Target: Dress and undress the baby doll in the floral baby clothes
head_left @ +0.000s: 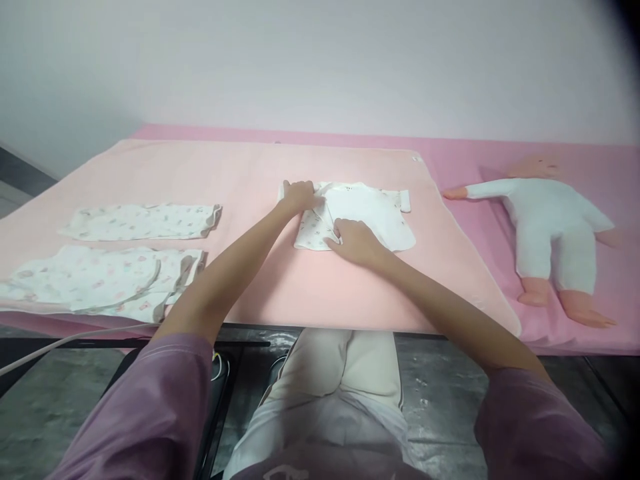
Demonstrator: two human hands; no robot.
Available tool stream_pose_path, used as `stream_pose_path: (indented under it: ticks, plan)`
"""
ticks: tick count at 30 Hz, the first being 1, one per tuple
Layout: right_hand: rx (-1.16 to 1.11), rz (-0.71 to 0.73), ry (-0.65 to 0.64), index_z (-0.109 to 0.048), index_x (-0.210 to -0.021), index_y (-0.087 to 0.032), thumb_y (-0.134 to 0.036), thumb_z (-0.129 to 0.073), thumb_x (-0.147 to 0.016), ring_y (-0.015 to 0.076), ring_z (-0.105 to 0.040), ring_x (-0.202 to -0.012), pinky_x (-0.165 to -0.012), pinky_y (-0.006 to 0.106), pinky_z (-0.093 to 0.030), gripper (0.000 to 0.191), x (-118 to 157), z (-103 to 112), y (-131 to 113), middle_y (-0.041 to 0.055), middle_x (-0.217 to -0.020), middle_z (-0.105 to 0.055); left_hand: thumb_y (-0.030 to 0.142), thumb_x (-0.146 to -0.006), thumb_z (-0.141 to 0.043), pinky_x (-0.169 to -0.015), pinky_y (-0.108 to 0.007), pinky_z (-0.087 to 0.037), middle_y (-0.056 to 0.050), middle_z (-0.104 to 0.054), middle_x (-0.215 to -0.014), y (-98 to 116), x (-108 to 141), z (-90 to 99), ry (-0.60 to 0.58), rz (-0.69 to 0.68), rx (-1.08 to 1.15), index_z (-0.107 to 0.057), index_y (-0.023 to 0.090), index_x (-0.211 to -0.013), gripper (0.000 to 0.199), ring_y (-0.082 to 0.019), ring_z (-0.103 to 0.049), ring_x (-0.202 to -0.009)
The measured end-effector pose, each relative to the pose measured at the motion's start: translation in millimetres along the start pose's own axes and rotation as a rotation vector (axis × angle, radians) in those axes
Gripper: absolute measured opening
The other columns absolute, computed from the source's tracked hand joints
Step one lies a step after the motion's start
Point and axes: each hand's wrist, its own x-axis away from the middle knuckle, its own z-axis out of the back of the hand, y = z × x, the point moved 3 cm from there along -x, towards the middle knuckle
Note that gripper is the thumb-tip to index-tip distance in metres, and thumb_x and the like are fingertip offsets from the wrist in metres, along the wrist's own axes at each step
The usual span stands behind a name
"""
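A small white baby shirt (385, 217) lies spread on the peach mat, its plain inner side showing on the right and a printed front panel on the left. My left hand (300, 197) is closed on the shirt's upper left part, near the sleeve. Lower down, my right hand (358, 241) has its thumb and fingers closed on the edge of the printed panel. The cloth between my fingers is partly hidden. The right sleeve of the shirt lies flat with its cuff toward the doll.
On the left lie a folded printed garment (145, 222) and a second printed garment (95, 277). A doll in a white suit (545, 213) rests on the pink sheet (480, 157) at right. The peach mat (280, 293) reaches the table's front edge. A cable (65, 341) hangs at lower left.
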Motion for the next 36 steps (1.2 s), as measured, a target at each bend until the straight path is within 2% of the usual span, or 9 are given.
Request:
stream_pose_path:
  ticks: [4, 8, 12, 16, 20, 24, 29, 33, 36]
  plan:
    - [-0.084, -0.101, -0.024, -0.050, -0.084, -0.024, -0.035, -0.055, -0.108, 0.0232, -0.058, -0.078, -0.073, 0.035, -0.037, 0.027, -6, -4, 13, 0.0058, -0.087, -0.069, 0.044, -0.099, -0.054, -0.130, -0.062, -0.030, -0.014, -0.082, -0.116, 17, -12, -2.7, 0.066, -0.059, 0.069, -0.079, 0.020, -0.110, 0.036, -0.038, -0.072, -0.123]
    - [-0.270, -0.222, 0.028, -0.052, -0.080, -0.024, -0.043, -0.059, -0.105, 0.0199, -0.054, -0.075, -0.071, 0.033, -0.035, 0.033, 14, 7, 38, 0.0015, -0.080, -0.065, 0.036, -0.093, -0.059, -0.125, -0.058, -0.040, -0.019, -0.082, -0.114, 42, -24, -2.3, 0.024, -0.032, 0.190, -0.078, 0.016, -0.121, 0.039, -0.039, -0.073, -0.123]
    - [-0.404, -0.209, 0.055, -0.060, -0.085, -0.023, -0.047, -0.063, -0.103, 0.0184, -0.052, -0.075, -0.072, 0.032, -0.037, 0.031, 25, 11, 41, 0.0002, -0.081, -0.065, 0.033, -0.086, -0.071, -0.117, -0.051, -0.050, -0.021, -0.082, -0.118, 52, -31, -1.9, -0.070, -0.024, 0.242, -0.079, 0.014, -0.125, 0.045, -0.039, -0.074, -0.123]
    - [-0.562, -0.089, 0.123, -0.059, -0.087, -0.023, -0.048, -0.061, -0.104, 0.0178, -0.054, -0.078, -0.073, 0.032, -0.040, 0.030, 7, 10, 14, -0.0002, -0.084, -0.065, 0.040, -0.085, -0.076, -0.102, -0.038, -0.059, -0.017, -0.083, -0.114, 32, -38, 10.1, -0.129, -0.053, 0.274, -0.084, 0.016, -0.121, 0.044, -0.035, -0.077, -0.118]
    - [-0.674, 0.077, 0.129, -0.061, -0.089, -0.022, -0.049, -0.062, -0.105, 0.0199, -0.065, -0.085, -0.084, 0.035, -0.051, 0.031, -40, 2, -29, 0.0023, -0.090, -0.072, 0.047, -0.084, -0.080, -0.094, -0.037, -0.061, -0.012, -0.083, -0.105, -11, -48, 30.2, -0.177, -0.015, 0.250, -0.086, 0.019, -0.119, 0.045, -0.033, -0.079, -0.109]
    - [-0.652, 0.295, 0.053, -0.073, -0.115, -0.022, -0.051, -0.050, -0.113, 0.0251, -0.072, -0.115, -0.107, 0.042, -0.055, 0.037, -72, -15, -59, 0.0075, -0.123, -0.080, 0.052, -0.089, -0.077, -0.101, -0.042, -0.061, -0.010, -0.082, -0.115, -49, -48, 33.4, -0.061, 0.079, 0.238, -0.082, 0.025, -0.128, 0.048, -0.035, -0.076, -0.114]
    - [-0.304, 0.521, -0.103, -0.062, -0.159, -0.025, -0.048, -0.037, -0.120, 0.0271, -0.039, -0.167, -0.142, 0.054, -0.024, 0.052, -59, -51, -53, 0.0070, -0.175, -0.052, 0.055, -0.105, -0.051, -0.130, -0.057, -0.039, -0.017, -0.059, -0.163, -52, -22, -3.9, 0.166, -0.108, 0.164, -0.065, 0.023, -0.154, 0.059, -0.039, -0.048, -0.155]
    - [-0.203, 0.539, -0.210, -0.044, -0.175, -0.029, -0.052, -0.034, -0.120, 0.0260, -0.022, -0.176, -0.146, 0.056, -0.005, 0.060, -46, -71, -43, 0.0032, -0.186, -0.031, 0.048, -0.111, -0.033, -0.136, -0.054, -0.026, -0.014, -0.042, -0.178, -41, -3, -28.5, 0.215, -0.237, 0.132, -0.047, 0.023, -0.169, 0.064, -0.035, -0.037, -0.163]
    - [-0.193, 0.569, -0.211, -0.042, -0.176, -0.032, -0.052, -0.032, -0.121, 0.0258, -0.019, -0.176, -0.146, 0.058, -0.002, 0.059, -44, -72, -47, 0.0012, -0.187, -0.028, 0.044, -0.111, -0.037, -0.136, -0.053, -0.024, -0.014, -0.048, -0.173, -35, -4, -24.8, 0.271, -0.248, 0.109, -0.054, 0.023, -0.163, 0.058, -0.034, -0.042, -0.158]
